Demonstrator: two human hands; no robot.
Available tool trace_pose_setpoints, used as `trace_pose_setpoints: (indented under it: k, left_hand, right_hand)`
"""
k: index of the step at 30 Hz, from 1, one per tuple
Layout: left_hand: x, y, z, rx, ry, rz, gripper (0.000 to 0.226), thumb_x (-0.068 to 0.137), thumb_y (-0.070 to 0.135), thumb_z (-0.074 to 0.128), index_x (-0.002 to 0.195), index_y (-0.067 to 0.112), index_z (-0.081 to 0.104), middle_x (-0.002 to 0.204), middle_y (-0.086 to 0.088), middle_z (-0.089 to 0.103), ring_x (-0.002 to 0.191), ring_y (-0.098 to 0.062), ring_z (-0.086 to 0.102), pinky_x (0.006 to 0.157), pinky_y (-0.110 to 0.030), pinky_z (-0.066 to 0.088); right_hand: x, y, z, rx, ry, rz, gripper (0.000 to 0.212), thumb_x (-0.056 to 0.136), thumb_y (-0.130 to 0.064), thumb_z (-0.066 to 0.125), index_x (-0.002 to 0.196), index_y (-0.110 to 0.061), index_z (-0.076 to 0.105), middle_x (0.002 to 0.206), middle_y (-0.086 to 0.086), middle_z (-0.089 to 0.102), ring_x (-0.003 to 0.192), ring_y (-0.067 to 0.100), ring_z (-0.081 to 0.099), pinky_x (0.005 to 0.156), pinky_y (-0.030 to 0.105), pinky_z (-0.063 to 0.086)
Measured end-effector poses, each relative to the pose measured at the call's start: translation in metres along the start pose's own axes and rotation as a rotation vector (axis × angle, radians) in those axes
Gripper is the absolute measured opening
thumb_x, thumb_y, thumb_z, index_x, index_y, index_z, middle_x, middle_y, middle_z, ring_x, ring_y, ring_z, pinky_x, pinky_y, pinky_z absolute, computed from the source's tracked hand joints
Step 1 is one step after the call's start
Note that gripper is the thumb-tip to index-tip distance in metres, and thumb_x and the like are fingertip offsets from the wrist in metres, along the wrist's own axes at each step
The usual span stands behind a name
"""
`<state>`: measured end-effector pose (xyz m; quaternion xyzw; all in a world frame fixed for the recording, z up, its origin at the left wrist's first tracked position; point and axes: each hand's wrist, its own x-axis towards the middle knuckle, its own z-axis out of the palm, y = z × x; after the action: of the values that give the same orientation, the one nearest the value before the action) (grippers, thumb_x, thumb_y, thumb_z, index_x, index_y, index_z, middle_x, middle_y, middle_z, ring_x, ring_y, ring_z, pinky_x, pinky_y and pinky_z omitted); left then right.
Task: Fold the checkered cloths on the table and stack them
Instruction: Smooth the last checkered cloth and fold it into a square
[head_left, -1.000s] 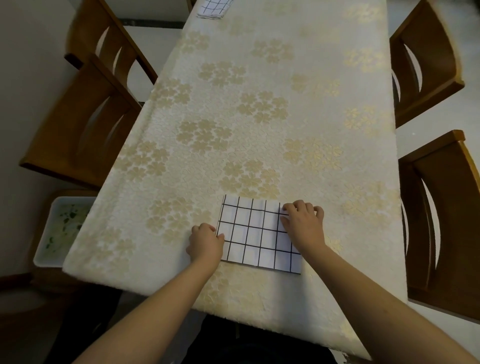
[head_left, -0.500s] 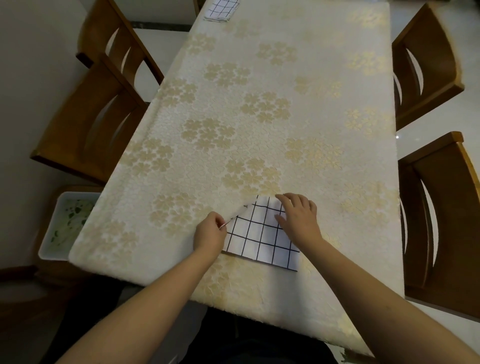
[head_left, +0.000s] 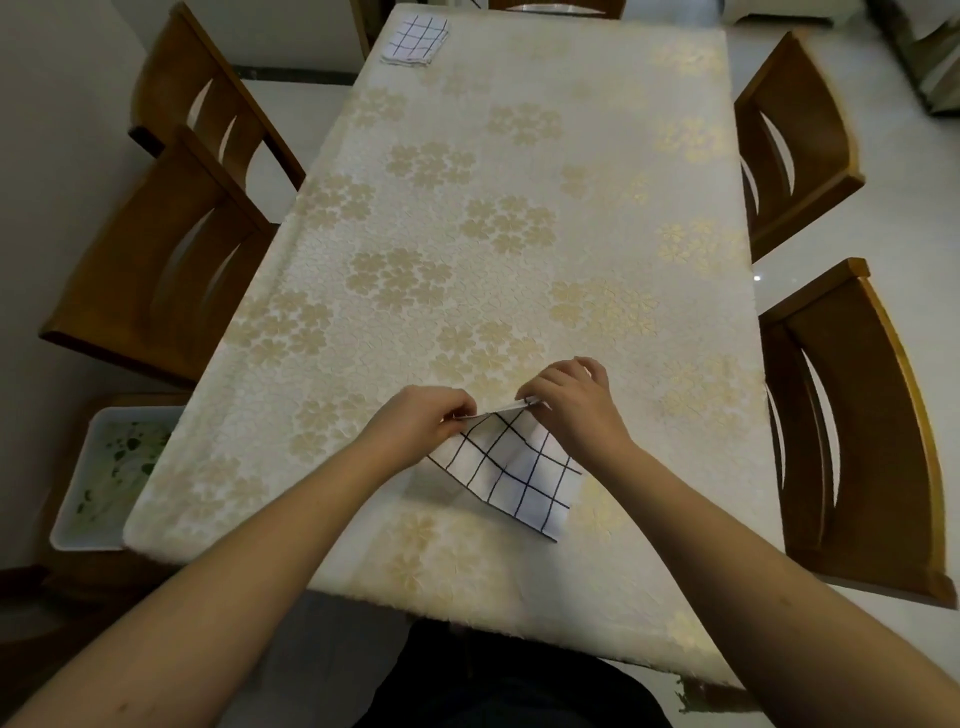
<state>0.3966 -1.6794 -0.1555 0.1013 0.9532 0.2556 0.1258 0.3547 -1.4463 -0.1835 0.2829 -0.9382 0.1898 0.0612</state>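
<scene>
a person stands at the near edge of a long worktop (head_left: 519, 234) covered in a cream cloth with gold flower clusters. both hands work one checkered cloth (head_left: 511, 475), white with a dark grid, lying close to the near edge, a little right of centre. the left hand (head_left: 421, 428) pinches the cloth's far left corner between curled fingers (head_left: 460, 410), and the right hand (head_left: 571, 402) pinches the far right corner the same way, so the far edge is raised off the worktop while the near part rests flat. the step in hand looks like a fold of this cloth; the next move likely calls for carrying the raised edge over, matching corners, and pressing the crease. a folded checkered cloth (head_left: 414, 39) lies at the far left corner, well apart, probably where the stack goes. counted: two checkered cloths, four wooden chairs, two on each long side, with part of another chair back at the far end, and one white tray (head_left: 111, 478) low beside the near left corner, its contents green and unclear.
</scene>
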Motion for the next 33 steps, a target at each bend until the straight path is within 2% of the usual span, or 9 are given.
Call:
trace_pose_setpoints:
  k: [4, 8, 14, 17, 21, 24, 27, 29, 33]
  left_hand:
    - [0.009, 0.010, -0.027, -0.052, 0.096, -0.002, 0.022, 0.090, 0.021, 0.067, 0.111, 0.024, 0.066, 0.098, 0.009, 0.067, 0.088, -0.009, 0.060, 0.080, -0.026, 0.049]
    - [0.011, 0.016, -0.058, 0.009, 0.191, 0.028, 0.016, 0.090, 0.021, 0.066, 0.106, 0.022, 0.068, 0.097, 0.008, 0.069, 0.089, -0.011, 0.061, 0.078, -0.029, 0.048]
    - [-0.012, 0.026, -0.070, 0.049, 0.423, 0.304, 0.013, 0.081, 0.009, 0.075, 0.093, 0.016, 0.072, 0.089, 0.005, 0.071, 0.083, -0.007, 0.057, 0.072, -0.019, 0.040]
    - [-0.021, 0.016, -0.042, 0.029, 0.323, 0.319, 0.016, 0.076, 0.007, 0.079, 0.088, 0.015, 0.072, 0.087, 0.004, 0.072, 0.080, -0.007, 0.059, 0.071, -0.010, 0.036]
    - [-0.027, -0.004, 0.004, 0.066, 0.084, 0.343, 0.020, 0.071, 0.004, 0.079, 0.085, 0.016, 0.071, 0.082, 0.001, 0.073, 0.073, -0.020, 0.069, 0.068, -0.030, 0.055]
    - [-0.034, -0.008, 0.019, 0.067, -0.084, 0.265, 0.013, 0.083, 0.015, 0.069, 0.094, 0.021, 0.070, 0.093, 0.005, 0.073, 0.085, -0.017, 0.067, 0.075, -0.034, 0.054]
    - [-0.039, -0.015, 0.027, -0.018, -0.116, 0.115, 0.016, 0.092, 0.024, 0.061, 0.108, 0.026, 0.067, 0.106, 0.010, 0.071, 0.094, -0.012, 0.065, 0.080, -0.029, 0.051]
    - [-0.040, -0.021, 0.031, -0.109, -0.136, 0.045, 0.018, 0.093, 0.028, 0.061, 0.110, 0.032, 0.064, 0.110, 0.016, 0.069, 0.092, -0.009, 0.066, 0.080, -0.027, 0.052]
    - [-0.035, -0.041, 0.047, -0.092, -0.167, 0.044, 0.045, 0.086, 0.033, 0.069, 0.129, 0.030, 0.058, 0.129, 0.013, 0.060, 0.114, -0.006, 0.056, 0.097, -0.026, 0.046]
  right_hand:
    - [0.006, 0.000, -0.027, 0.055, 0.134, 0.082, 0.016, 0.078, -0.013, 0.077, 0.091, -0.021, 0.072, 0.086, -0.004, 0.072, 0.090, 0.024, 0.064, 0.094, 0.038, 0.032]
    - [0.009, -0.002, -0.064, 0.154, 0.328, 0.128, 0.018, 0.077, -0.010, 0.072, 0.094, -0.017, 0.073, 0.089, -0.002, 0.072, 0.091, 0.025, 0.063, 0.089, 0.036, 0.033]
    - [-0.029, 0.005, -0.084, 0.221, 0.359, 0.062, 0.024, 0.075, -0.006, 0.080, 0.095, -0.016, 0.073, 0.096, -0.004, 0.071, 0.096, 0.019, 0.061, 0.086, 0.038, 0.042]
    - [-0.060, 0.012, -0.056, 0.262, 0.208, 0.104, 0.030, 0.070, -0.004, 0.082, 0.094, -0.019, 0.073, 0.097, -0.005, 0.072, 0.095, 0.022, 0.063, 0.084, 0.039, 0.043]
    - [-0.095, 0.010, -0.013, 0.308, -0.020, 0.189, 0.033, 0.064, -0.006, 0.076, 0.091, -0.024, 0.073, 0.093, -0.009, 0.072, 0.089, 0.019, 0.064, 0.081, 0.040, 0.049]
    - [-0.111, 0.004, 0.004, 0.353, -0.113, 0.275, 0.031, 0.066, -0.009, 0.070, 0.091, -0.028, 0.071, 0.095, -0.014, 0.070, 0.093, 0.012, 0.063, 0.085, 0.043, 0.050]
    - [-0.113, 0.000, 0.003, 0.412, -0.197, 0.360, 0.024, 0.075, -0.012, 0.067, 0.093, -0.027, 0.071, 0.097, -0.017, 0.069, 0.093, 0.003, 0.060, 0.089, 0.024, 0.045]
    - [-0.110, -0.002, -0.002, 0.454, -0.247, 0.436, 0.020, 0.081, -0.013, 0.067, 0.093, -0.028, 0.070, 0.092, -0.018, 0.068, 0.086, -0.006, 0.057, 0.078, 0.011, 0.040]
    - [-0.106, 0.000, -0.005, 0.566, -0.232, 0.512, 0.020, 0.082, -0.016, 0.066, 0.083, -0.035, 0.065, 0.080, -0.015, 0.068, 0.079, 0.002, 0.062, 0.070, 0.019, 0.046]
